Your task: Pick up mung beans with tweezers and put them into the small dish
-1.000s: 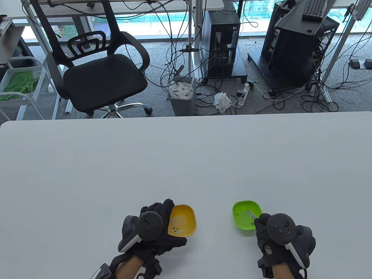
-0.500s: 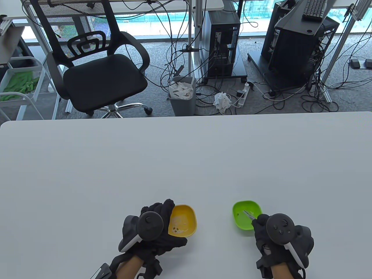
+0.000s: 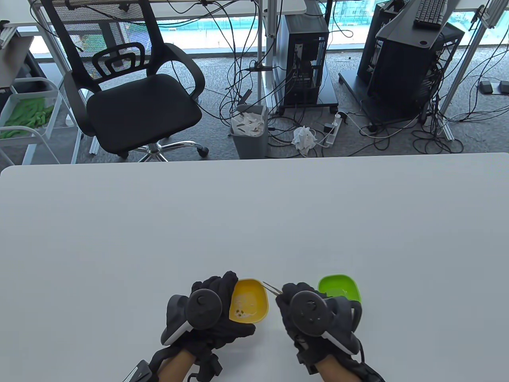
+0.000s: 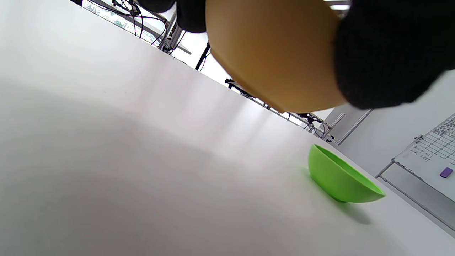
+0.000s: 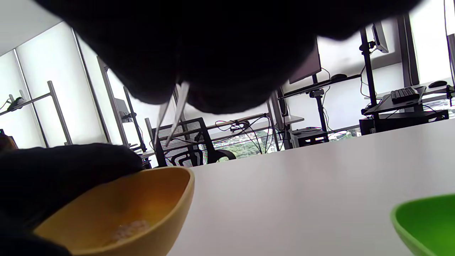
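Observation:
My left hand [image 3: 210, 318] grips the left rim of a small yellow dish [image 3: 254, 296], which looks tilted. A few dark mung beans [image 3: 239, 313] lie in the dish near its front. My right hand [image 3: 292, 300] holds metal tweezers [image 3: 272, 288] whose tips are at the yellow dish's far right rim. In the right wrist view the tweezers [image 5: 174, 110] hang above the yellow dish [image 5: 142, 209] with their tips slightly apart and nothing seen between them. A small green dish [image 3: 342, 286] stands just right of my right hand. It also shows in the left wrist view [image 4: 341, 177].
The white table [image 3: 254, 223] stretches wide beyond the dishes, with its far edge at mid-frame. Behind it on the floor are an office chair [image 3: 135, 91], a bin [image 3: 249, 131] and computer towers with cables.
My right hand has moved left with the tweezers, from over the green dish to the right rim of the yellow dish. The left hand and yellow dish have stayed put.

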`<move>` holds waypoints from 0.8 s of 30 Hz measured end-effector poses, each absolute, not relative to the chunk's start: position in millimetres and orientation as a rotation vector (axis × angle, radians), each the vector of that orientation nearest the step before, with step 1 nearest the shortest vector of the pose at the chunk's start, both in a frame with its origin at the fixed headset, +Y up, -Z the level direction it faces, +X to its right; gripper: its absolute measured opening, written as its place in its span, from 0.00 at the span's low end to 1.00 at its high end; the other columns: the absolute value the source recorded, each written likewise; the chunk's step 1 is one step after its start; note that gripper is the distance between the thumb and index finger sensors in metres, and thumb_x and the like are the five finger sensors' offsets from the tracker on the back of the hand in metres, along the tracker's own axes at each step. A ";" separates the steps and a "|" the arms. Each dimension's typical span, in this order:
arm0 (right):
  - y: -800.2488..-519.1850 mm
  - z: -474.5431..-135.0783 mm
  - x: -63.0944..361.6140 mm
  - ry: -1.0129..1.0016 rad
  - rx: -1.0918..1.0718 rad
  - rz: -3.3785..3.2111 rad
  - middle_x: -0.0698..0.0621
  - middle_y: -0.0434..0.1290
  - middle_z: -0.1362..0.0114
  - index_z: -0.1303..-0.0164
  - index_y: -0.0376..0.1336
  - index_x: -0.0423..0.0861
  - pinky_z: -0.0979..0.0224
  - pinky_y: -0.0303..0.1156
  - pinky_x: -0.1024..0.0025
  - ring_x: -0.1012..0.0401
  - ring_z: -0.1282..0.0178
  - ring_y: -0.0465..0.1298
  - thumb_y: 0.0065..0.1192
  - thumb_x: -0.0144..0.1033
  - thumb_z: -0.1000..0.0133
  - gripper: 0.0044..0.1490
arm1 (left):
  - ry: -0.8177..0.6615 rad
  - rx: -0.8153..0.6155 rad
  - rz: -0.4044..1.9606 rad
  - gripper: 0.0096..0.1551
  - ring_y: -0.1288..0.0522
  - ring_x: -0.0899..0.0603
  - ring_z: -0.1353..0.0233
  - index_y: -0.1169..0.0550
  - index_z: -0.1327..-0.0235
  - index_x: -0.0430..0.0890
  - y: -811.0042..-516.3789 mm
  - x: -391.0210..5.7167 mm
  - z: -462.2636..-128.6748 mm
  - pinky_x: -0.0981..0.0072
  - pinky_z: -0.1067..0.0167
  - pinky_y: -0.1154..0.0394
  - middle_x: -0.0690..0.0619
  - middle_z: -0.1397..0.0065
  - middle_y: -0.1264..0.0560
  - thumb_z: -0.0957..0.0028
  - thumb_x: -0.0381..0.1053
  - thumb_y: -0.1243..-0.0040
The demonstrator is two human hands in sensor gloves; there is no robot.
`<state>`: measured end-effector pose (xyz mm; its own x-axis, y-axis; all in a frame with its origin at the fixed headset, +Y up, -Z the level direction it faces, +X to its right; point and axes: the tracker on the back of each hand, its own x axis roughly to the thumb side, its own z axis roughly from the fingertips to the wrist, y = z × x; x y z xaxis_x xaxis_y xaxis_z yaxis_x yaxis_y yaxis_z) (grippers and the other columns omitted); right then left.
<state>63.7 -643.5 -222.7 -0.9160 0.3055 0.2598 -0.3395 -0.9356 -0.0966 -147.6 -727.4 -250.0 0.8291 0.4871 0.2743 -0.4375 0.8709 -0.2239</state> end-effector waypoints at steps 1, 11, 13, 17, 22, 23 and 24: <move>-646.9 -222.5 58.9 -0.183 0.359 2.774 0.41 0.82 0.58 0.53 0.79 0.37 0.72 0.80 0.74 0.62 0.73 0.80 0.73 0.40 0.46 0.22 | -0.332 -0.154 0.492 0.79 0.47 0.30 0.15 0.51 0.16 0.42 -727.4 -147.8 -250.0 0.27 0.24 0.58 0.44 0.17 0.42 0.67 0.77 0.24; -669.3 -213.9 47.7 -0.037 0.449 2.832 0.41 0.82 0.58 0.54 0.79 0.37 0.73 0.80 0.73 0.62 0.73 0.80 0.74 0.39 0.47 0.22 | -0.350 -0.153 0.464 0.79 0.47 0.30 0.15 0.51 0.16 0.42 -727.8 -143.2 -248.9 0.27 0.23 0.58 0.44 0.17 0.42 0.68 0.77 0.24; -671.2 -213.6 46.0 -0.028 0.457 2.840 0.41 0.82 0.58 0.54 0.79 0.37 0.73 0.80 0.73 0.62 0.73 0.80 0.74 0.39 0.47 0.22 | -0.348 -0.151 0.467 0.79 0.47 0.30 0.15 0.51 0.16 0.42 -727.4 -143.8 -249.0 0.27 0.24 0.58 0.44 0.17 0.42 0.68 0.77 0.23; -673.8 -213.8 43.1 -0.012 0.467 2.842 0.41 0.82 0.58 0.54 0.79 0.37 0.73 0.80 0.73 0.62 0.73 0.80 0.74 0.39 0.47 0.22 | -0.343 -0.148 0.471 0.79 0.47 0.30 0.15 0.51 0.16 0.42 -727.1 -144.8 -249.1 0.27 0.24 0.58 0.44 0.17 0.42 0.68 0.77 0.23; -676.1 -213.1 39.1 -0.001 0.473 2.857 0.41 0.82 0.58 0.54 0.79 0.37 0.73 0.80 0.73 0.62 0.73 0.80 0.74 0.39 0.47 0.22 | -0.350 -0.147 0.467 0.79 0.47 0.30 0.15 0.51 0.16 0.42 -727.1 -144.0 -249.0 0.27 0.23 0.58 0.44 0.17 0.42 0.69 0.77 0.23; -676.6 -213.3 38.3 0.007 0.473 2.865 0.41 0.82 0.58 0.54 0.79 0.37 0.72 0.80 0.73 0.62 0.73 0.80 0.74 0.39 0.47 0.22 | -0.351 -0.147 0.466 0.79 0.47 0.30 0.15 0.51 0.16 0.42 -727.1 -143.9 -249.0 0.27 0.24 0.58 0.44 0.17 0.42 0.69 0.77 0.23; -676.8 -213.3 37.9 0.011 0.475 2.866 0.41 0.82 0.58 0.54 0.79 0.37 0.72 0.80 0.73 0.62 0.73 0.80 0.74 0.39 0.47 0.22 | -0.352 -0.152 0.454 0.79 0.47 0.30 0.15 0.51 0.16 0.42 -727.5 -143.7 -249.1 0.27 0.23 0.58 0.44 0.17 0.42 0.68 0.77 0.23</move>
<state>37.9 -676.8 -213.3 -0.9194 0.2327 0.3170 -0.2302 -0.9721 0.0460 -143.7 -727.5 -249.1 0.8397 0.4540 0.2978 -0.4021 0.8886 -0.2208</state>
